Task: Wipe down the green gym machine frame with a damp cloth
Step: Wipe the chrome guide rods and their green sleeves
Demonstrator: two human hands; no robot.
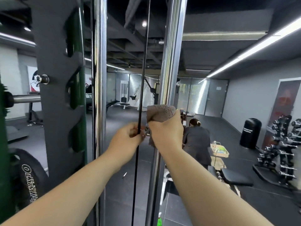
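My right hand grips a grey-brown cloth wrapped round the right chrome guide rod at chest height. Just left of it, my left hand pinches the thin black cable that runs between the two chrome rods. The left chrome rod stands beside a dark notched upright, with the green frame showing behind it and at the far left edge.
A black weight plate and a barbell sleeve sit at the left. Behind the rods a person in dark clothes bends over beside a small cart. A bench, a dumbbell rack and a black bin stand on the right.
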